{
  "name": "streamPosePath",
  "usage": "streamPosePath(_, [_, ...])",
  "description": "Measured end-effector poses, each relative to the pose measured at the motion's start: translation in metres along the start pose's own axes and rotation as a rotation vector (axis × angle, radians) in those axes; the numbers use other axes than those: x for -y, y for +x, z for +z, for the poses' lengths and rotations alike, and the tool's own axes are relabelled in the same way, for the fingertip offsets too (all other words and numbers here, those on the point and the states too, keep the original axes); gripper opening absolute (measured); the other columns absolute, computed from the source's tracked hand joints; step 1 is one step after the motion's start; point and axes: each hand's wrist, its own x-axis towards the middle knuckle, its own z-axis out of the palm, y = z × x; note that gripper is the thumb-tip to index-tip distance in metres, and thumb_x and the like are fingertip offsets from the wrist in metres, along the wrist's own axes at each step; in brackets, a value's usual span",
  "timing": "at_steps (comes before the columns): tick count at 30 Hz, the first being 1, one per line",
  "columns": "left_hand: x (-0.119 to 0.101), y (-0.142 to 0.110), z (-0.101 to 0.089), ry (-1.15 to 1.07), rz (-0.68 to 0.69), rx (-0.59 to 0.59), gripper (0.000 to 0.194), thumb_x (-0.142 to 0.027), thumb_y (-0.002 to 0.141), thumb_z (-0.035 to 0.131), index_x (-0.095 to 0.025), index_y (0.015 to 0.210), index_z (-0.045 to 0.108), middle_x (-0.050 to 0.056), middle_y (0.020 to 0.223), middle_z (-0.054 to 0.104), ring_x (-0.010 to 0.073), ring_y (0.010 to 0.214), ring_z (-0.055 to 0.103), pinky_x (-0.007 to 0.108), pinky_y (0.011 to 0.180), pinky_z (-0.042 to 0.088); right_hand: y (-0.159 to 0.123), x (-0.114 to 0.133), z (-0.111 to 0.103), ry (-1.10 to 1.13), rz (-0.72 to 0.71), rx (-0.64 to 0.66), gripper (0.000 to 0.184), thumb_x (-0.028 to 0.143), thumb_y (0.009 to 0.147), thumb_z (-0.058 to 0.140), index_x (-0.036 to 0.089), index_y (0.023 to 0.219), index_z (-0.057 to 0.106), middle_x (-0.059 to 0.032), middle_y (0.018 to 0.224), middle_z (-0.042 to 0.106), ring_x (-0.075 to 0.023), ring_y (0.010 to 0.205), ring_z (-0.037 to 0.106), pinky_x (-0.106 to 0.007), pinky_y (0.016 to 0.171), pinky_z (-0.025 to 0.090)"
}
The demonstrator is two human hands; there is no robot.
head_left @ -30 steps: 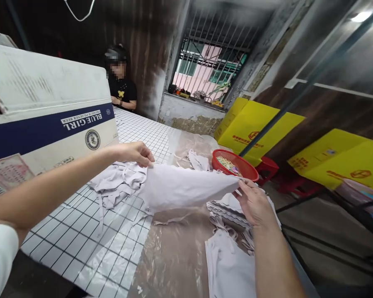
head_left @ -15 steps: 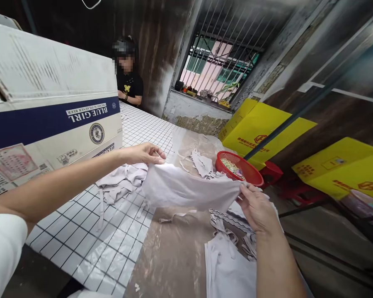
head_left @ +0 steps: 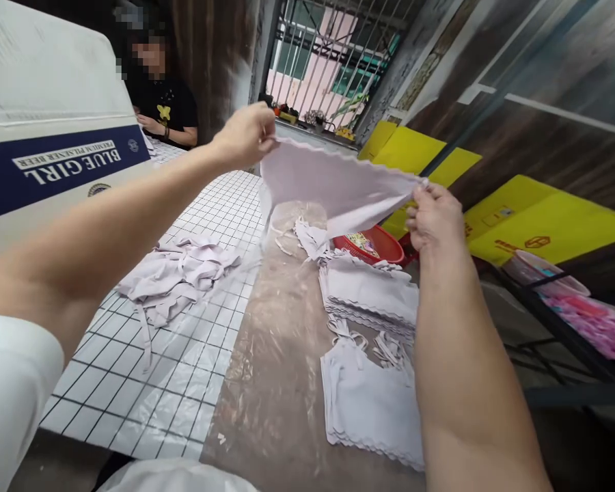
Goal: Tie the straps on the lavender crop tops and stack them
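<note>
A pale lilac fabric piece with a wavy edge (head_left: 333, 181) is stretched in the air above the table, its scalloped edge uppermost. My left hand (head_left: 249, 135) pinches its upper left corner, and my right hand (head_left: 437, 215) grips its right end. Below my right hand lies a stack of matching fabric pieces (head_left: 372, 290). Nearer to me is a second pile, strappy garments (head_left: 372, 403) with scalloped hems and thin straps. A loose heap of the same cloth (head_left: 179, 273) rests on the table to the left, under my left arm.
The table (head_left: 184, 383) has a grid-patterned cover with clear plastic over part of it. A red basket (head_left: 389, 246) holds small items. A large beer carton (head_left: 56, 89) blocks the left side. A co-worker (head_left: 169, 109) sits beyond it. Yellow boxes (head_left: 553, 219) and a rack stand at right.
Both my hands have lifted the fabric piece higher and farther out, with its scalloped edge now on top. The stacks beneath it have come into fuller view as my head moved.
</note>
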Motion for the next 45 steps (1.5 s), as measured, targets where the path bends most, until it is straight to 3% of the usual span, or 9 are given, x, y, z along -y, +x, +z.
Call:
streamPosePath(4, [-0.021, -0.055, -0.015, 0.001, 0.056, 0.103, 0.022, -0.029, 0.093, 0.045, -0.014, 0.089, 0.060, 0.004, 0.103, 0.064, 0.0154, 0.099, 0.057, 0.027, 0.080, 0.042, -0.059, 0.013, -0.012, 0.065, 0.124, -0.030, 0.022, 0.038, 0.089, 0.059, 0.017, 0.094, 0.064, -0.0011, 0.082, 0.065, -0.0046, 0.058, 0.056, -0.021, 0.047, 0.028])
streamPosePath(9, [-0.014, -0.222, 0.017, -0.157, 0.104, 0.359, 0.018, -0.012, 0.090, 0.046, -0.020, 0.079, 0.058, 0.006, 0.078, 0.065, 0.0202, 0.079, 0.056, 0.038, 0.072, 0.049, -0.228, -0.021, -0.022, -0.223, 0.208, 0.278, 0.026, 0.046, 0.083, 0.065, 0.021, 0.082, 0.069, -0.0031, 0.076, 0.070, -0.0149, 0.058, 0.060, -0.028, 0.055, 0.046])
streamPosePath(13, [-0.017, -0.346, 0.027, -0.096, 0.206, 0.524, 0.026, -0.010, 0.094, 0.039, -0.018, 0.079, 0.058, 0.008, 0.083, 0.066, 0.0202, 0.079, 0.054, 0.034, 0.068, 0.046, -0.354, -0.047, -0.032, -0.386, 0.115, 0.497, 0.028, 0.042, 0.092, 0.052, 0.025, 0.094, 0.074, -0.0085, 0.096, 0.075, -0.0277, 0.092, 0.068, -0.043, 0.081, 0.054])
streamPosePath(16, [-0.029, -0.395, 0.007, -0.077, 0.171, 0.591, 0.025, -0.010, 0.094, 0.040, -0.018, 0.081, 0.060, 0.009, 0.089, 0.067, 0.0213, 0.085, 0.055, 0.034, 0.071, 0.047, -0.415, -0.046, -0.043, -0.534, 0.006, 0.614, 0.029, 0.034, 0.095, 0.047, 0.029, 0.101, 0.075, -0.0079, 0.101, 0.076, -0.0302, 0.101, 0.066, -0.046, 0.080, 0.052])
streamPosePath(19, [-0.041, -0.411, -0.018, -0.136, 0.105, 0.638, 0.015, -0.019, 0.093, 0.049, -0.019, 0.086, 0.063, 0.010, 0.100, 0.068, 0.0227, 0.097, 0.057, 0.037, 0.082, 0.050, -0.444, -0.036, -0.054, -0.642, -0.091, 0.690, 0.031, 0.027, 0.095, 0.045, 0.031, 0.108, 0.072, -0.0056, 0.110, 0.075, -0.0293, 0.105, 0.065, -0.044, 0.078, 0.049])
streamPosePath(27, [-0.038, -0.436, -0.008, 0.086, 0.039, 0.620, 0.038, -0.037, 0.097, 0.046, -0.022, 0.129, 0.060, 0.012, 0.139, 0.060, 0.0368, 0.134, 0.047, 0.052, 0.098, 0.049, -0.448, -0.009, -0.038, -0.718, -0.087, 0.734, 0.033, 0.026, 0.099, 0.042, 0.028, 0.122, 0.065, -0.0076, 0.123, 0.070, -0.0270, 0.117, 0.059, -0.043, 0.092, 0.041])
streamPosePath(38, [-0.033, -0.434, 0.017, 0.179, 0.053, 0.504, 0.035, -0.039, 0.098, 0.043, -0.021, 0.122, 0.062, 0.013, 0.132, 0.064, 0.0371, 0.129, 0.053, 0.051, 0.093, 0.052, -0.405, -0.008, -0.029, -0.669, 0.093, 0.767, 0.019, 0.021, 0.097, 0.049, 0.023, 0.101, 0.068, -0.0051, 0.105, 0.074, -0.0220, 0.104, 0.061, -0.038, 0.087, 0.036])
streamPosePath(41, [-0.051, -0.409, 0.042, 0.114, 0.068, 0.482, 0.030, -0.033, 0.099, 0.044, -0.019, 0.117, 0.063, 0.013, 0.129, 0.064, 0.0345, 0.129, 0.053, 0.050, 0.097, 0.051, -0.358, -0.008, -0.023, -0.676, 0.107, 0.697, 0.022, 0.024, 0.099, 0.046, 0.022, 0.095, 0.068, -0.0055, 0.096, 0.073, -0.0201, 0.095, 0.062, -0.034, 0.081, 0.039])
streamPosePath(45, [-0.093, -0.363, 0.112, -0.104, 0.232, 0.577, 0.034, -0.028, 0.101, 0.040, -0.016, 0.127, 0.058, 0.015, 0.136, 0.060, 0.0303, 0.130, 0.053, 0.049, 0.104, 0.048, -0.282, -0.029, 0.022, -0.802, 0.250, 0.588, 0.018, 0.028, 0.095, 0.051, 0.020, 0.092, 0.068, -0.0075, 0.100, 0.070, -0.0198, 0.091, 0.063, -0.030, 0.077, 0.043])
